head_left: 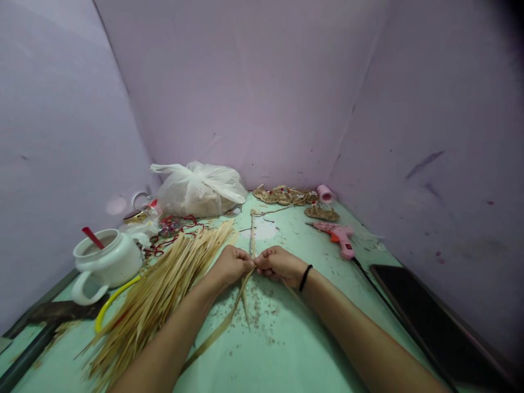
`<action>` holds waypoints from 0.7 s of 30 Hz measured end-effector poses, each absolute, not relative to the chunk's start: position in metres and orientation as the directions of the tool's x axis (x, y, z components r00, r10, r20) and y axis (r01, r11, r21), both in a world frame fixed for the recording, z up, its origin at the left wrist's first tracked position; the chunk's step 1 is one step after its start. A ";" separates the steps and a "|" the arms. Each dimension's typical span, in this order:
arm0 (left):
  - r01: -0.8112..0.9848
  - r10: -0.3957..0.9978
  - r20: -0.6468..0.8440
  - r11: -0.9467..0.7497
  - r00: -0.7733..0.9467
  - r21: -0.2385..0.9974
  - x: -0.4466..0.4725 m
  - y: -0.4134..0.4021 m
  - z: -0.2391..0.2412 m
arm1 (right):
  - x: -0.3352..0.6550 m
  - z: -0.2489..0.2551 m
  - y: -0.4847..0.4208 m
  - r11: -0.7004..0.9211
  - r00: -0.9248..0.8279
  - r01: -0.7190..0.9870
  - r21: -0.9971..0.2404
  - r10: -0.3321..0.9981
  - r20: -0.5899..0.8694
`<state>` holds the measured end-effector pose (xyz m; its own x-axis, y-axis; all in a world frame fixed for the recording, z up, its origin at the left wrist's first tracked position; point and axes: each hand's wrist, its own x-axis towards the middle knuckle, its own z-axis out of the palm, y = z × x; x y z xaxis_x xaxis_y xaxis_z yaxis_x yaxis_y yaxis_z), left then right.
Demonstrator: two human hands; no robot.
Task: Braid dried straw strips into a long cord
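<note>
In the head view, my left hand (235,263) and my right hand (278,263) meet at the middle of the table, fingertips pinched together. Between them they grip a thin braid of dried straw (252,234), which stretches away from me over the tabletop. Loose ends of the strips hang toward me; one long flat straw strip (221,327) runs down past my left forearm. A black band circles my right wrist. Left of my left hand lies a large bundle of dried straw strips (164,284). The exact crossing of strips is hidden by my fingers.
A white two-handled pot (108,262) with a red stick stands left, near a hammer (61,311). A knotted plastic bag (200,191) and braided straw pieces (284,195) lie at the back. On the right are a pink glue gun (338,234), pink spool (325,194) and dark tablet (434,322).
</note>
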<state>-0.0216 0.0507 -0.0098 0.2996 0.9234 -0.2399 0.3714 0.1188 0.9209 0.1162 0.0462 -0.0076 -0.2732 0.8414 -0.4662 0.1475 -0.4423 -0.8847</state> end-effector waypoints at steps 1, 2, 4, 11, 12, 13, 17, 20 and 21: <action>0.412 0.925 -0.209 0.063 0.318 0.909 -0.022 0.050 -0.009 | 0.117 -0.009 0.046 -0.425 -0.257 0.157 -0.892 0.854 -0.452; 0.451 0.923 -0.181 0.009 0.339 0.892 -0.022 0.049 -0.008 | 0.117 -0.010 0.046 -0.412 -0.249 0.164 -0.896 0.862 -0.441; 0.521 0.915 -0.152 -0.071 0.374 0.850 -0.024 0.048 -0.005 | 0.117 -0.013 0.047 -0.382 -0.241 0.188 -0.905 0.875 -0.420; 0.669 0.955 -0.226 0.041 0.193 0.742 -0.030 0.051 0.003 | 0.117 -0.024 0.050 -0.329 -0.238 0.234 -0.915 0.893 -0.382; 0.681 0.962 -0.225 0.059 0.157 0.729 -0.028 0.050 0.004 | 0.116 -0.024 0.050 -0.323 -0.239 0.224 -0.920 0.897 -0.373; 0.700 0.968 -0.213 0.062 0.131 0.712 -0.025 0.047 0.005 | 0.116 -0.024 0.049 -0.321 -0.239 0.210 -0.924 0.899 -0.367; 0.819 0.995 -0.026 -0.066 0.099 0.570 -0.002 0.022 0.001 | 0.113 -0.021 0.046 -0.367 -0.185 0.154 -0.917 0.901 -0.392; 0.879 0.988 0.056 -0.156 0.147 0.451 0.014 0.001 -0.005 | 0.112 -0.019 0.044 -0.388 -0.130 0.139 -0.911 0.905 -0.406; 0.888 0.983 0.050 -0.180 0.175 0.423 0.016 -0.003 -0.007 | 0.112 -0.019 0.044 -0.388 -0.131 0.138 -0.911 0.905 -0.405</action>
<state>0.0165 -0.0032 -0.0066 0.1753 0.9832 0.0500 0.8882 -0.1799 0.4228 0.1119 0.0437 -0.0193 -0.1315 0.9047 -0.4052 0.1383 -0.3881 -0.9112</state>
